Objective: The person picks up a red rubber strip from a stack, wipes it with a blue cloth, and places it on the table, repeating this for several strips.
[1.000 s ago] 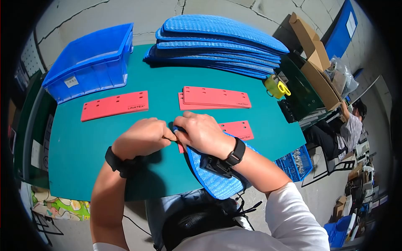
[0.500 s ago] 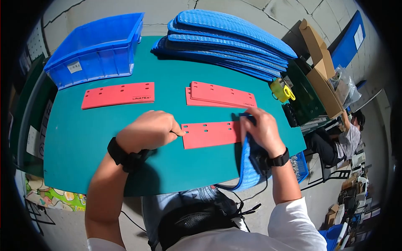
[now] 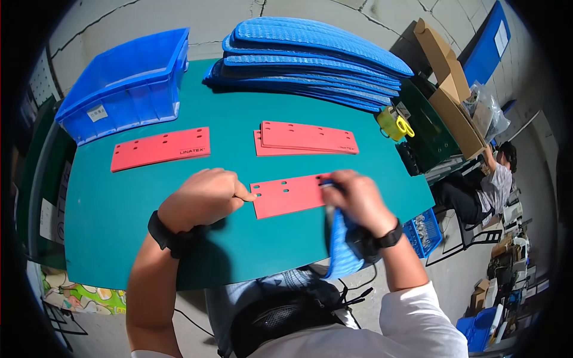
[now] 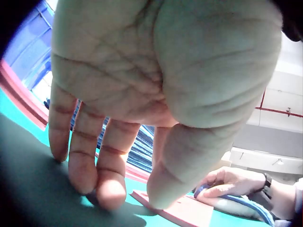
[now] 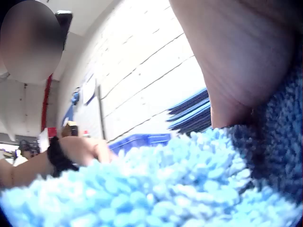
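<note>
My left hand (image 3: 206, 194) reaches in from the left, a fingertip at the left end of a red LINATEX-type plate (image 3: 283, 203) with slotted holes. In the left wrist view the other fingers (image 4: 85, 156) hang loose and fairly straight, and the thumb tip overlaps the plate. My right hand (image 3: 358, 200), blurred, grips a blue fluffy mop pad (image 3: 343, 250) over the plate's right end. The pad hangs down past the table's front edge. Its shaggy blue pile (image 5: 128, 189) fills the lower right wrist view.
Beyond lie two overlapping red plates (image 3: 307, 137) and another red plate stack (image 3: 161, 149). A blue bin (image 3: 125, 89) and a pile of blue pads (image 3: 310, 62) stand at the back of the green table (image 3: 143, 250). Yellow scissors (image 3: 404, 125) sit at right; a seated person (image 3: 495, 179) is farther right.
My right hand with the mop pad swept rightward along the red plate, uncovering it, then came slightly back left. The left hand stayed at the plate's left end.
</note>
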The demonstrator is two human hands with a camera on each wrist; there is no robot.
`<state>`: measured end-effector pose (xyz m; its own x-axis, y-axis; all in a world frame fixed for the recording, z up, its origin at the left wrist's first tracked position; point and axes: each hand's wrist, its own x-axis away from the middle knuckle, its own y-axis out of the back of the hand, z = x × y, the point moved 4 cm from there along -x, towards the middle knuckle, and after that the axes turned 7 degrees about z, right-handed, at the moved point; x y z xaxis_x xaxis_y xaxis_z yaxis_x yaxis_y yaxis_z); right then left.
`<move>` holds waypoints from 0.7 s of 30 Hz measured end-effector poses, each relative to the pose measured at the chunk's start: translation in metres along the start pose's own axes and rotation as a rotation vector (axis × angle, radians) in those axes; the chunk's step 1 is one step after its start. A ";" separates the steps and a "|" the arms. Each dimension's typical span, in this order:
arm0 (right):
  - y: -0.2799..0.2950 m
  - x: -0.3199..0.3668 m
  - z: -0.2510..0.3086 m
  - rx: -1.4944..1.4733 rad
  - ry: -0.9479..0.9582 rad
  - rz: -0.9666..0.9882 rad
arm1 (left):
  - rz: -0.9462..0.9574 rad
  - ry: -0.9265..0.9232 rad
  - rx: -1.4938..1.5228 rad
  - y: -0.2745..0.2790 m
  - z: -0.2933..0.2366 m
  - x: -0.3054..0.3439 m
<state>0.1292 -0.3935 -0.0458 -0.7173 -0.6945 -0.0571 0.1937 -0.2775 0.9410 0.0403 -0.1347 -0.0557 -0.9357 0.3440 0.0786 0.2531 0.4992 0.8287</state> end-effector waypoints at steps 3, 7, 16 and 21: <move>0.021 0.022 -0.070 -0.059 -0.218 -0.108 | 0.029 0.034 0.033 0.000 0.000 -0.002; 0.038 0.029 -0.089 0.160 -0.306 -0.124 | 0.039 0.037 0.025 0.002 -0.003 -0.003; -0.012 -0.038 0.065 0.198 0.274 -0.097 | 0.035 0.058 -0.070 0.001 -0.006 -0.003; -0.034 -0.048 0.063 0.070 0.300 -0.079 | 0.034 0.082 -0.045 0.002 -0.008 0.001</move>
<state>0.1145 -0.3089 -0.0543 -0.4971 -0.8401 -0.2170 0.0913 -0.2993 0.9498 0.0381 -0.1393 -0.0494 -0.9442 0.2928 0.1506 0.2754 0.4515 0.8487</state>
